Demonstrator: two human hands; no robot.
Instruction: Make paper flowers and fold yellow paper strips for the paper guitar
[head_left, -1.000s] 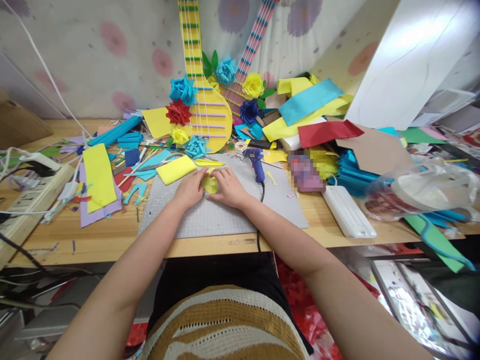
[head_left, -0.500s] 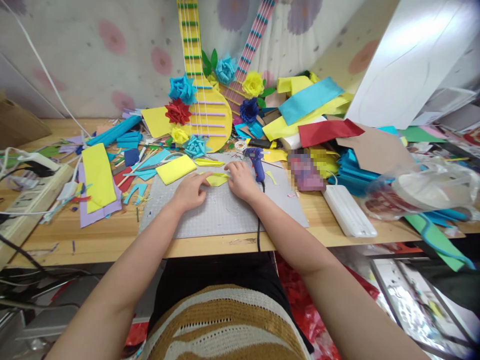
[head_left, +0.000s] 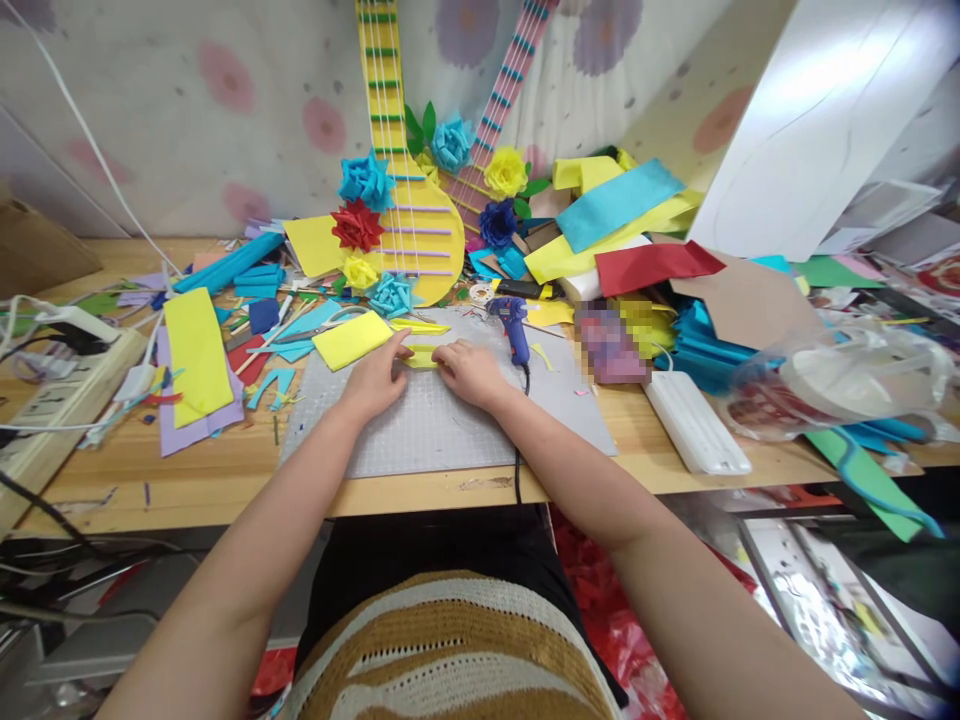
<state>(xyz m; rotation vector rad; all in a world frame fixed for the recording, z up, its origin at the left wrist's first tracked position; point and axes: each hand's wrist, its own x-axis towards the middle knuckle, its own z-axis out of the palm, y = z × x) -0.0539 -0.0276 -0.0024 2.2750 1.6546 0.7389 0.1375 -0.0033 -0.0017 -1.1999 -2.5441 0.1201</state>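
A small strip of yellow paper (head_left: 422, 356) lies on the grey cutting mat (head_left: 427, 430), between my two hands. At its left end, my left hand (head_left: 376, 375) has its fingers curled over the strip's edge. My right hand (head_left: 471, 372) is closed on the other end, fingertips bent down onto the paper. A folded yellow sheet (head_left: 352, 340) rests just beyond my left hand. Behind the strip lies another narrow yellow piece (head_left: 420, 327). Right of my right hand is a blue glue gun (head_left: 514, 330), its black cord running off the table's front edge.
Two paper guitars, one yellow (head_left: 424, 235) and one pink (head_left: 491, 130), lean at the back with paper flowers. Scissors (head_left: 319, 328) lie among scraps on the left. A power strip (head_left: 71, 400), a white box-shaped device (head_left: 697, 422) and a plastic bag (head_left: 840, 380) flank the mat.
My right hand has shifted slightly left, closer to my left hand. The yellow strip between them now looks narrower, with its near edge turned up or folded.
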